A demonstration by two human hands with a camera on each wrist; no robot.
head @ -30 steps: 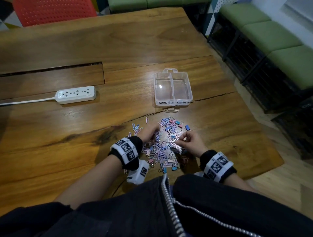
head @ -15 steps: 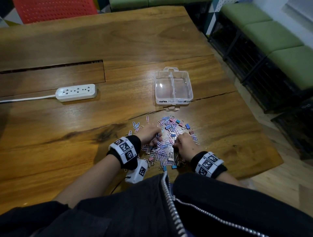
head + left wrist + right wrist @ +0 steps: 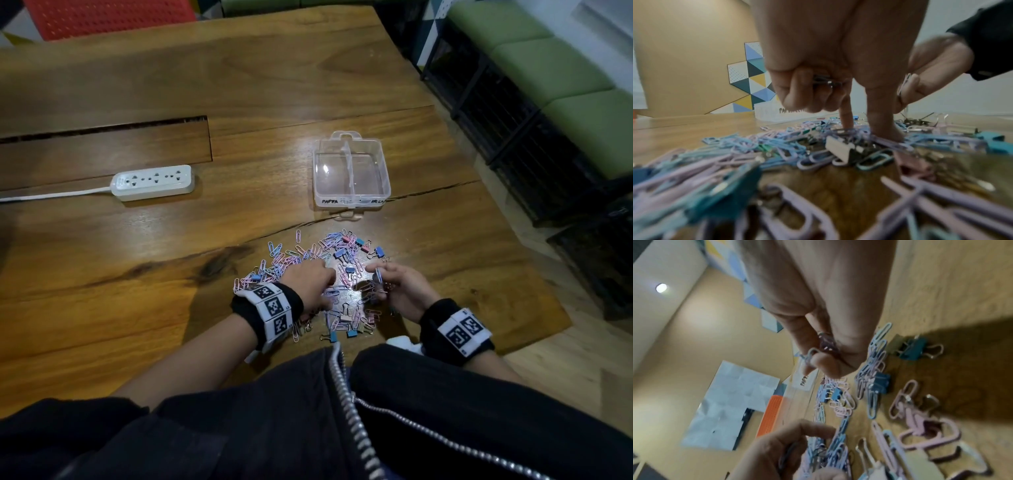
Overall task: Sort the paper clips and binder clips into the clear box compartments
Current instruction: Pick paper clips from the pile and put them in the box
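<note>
1. Left hand [image 3: 313, 281] grips clips, finger and thumb pressing the clip pile [image 3: 329, 284]; right hand [image 3: 399, 289] pinches paper clips.
2. Clear box [image 3: 351, 174] sits beyond the pile on the wooden table [image 3: 239, 75].
3. Power strip [image 3: 153, 182] lies left of the box; green benches [image 3: 565, 85] stand right.

From head height we look forward and down over the desk [image 3: 144, 260]. Our left wrist view sits low and close to the clip pile [image 3: 760, 146], facing the clear box [image 3: 768, 113]. Our right wrist view, tilted, shares that pile [image 3: 869, 386].

One clear box [image 3: 351, 202], one power strip [image 3: 153, 182], two hands
</note>
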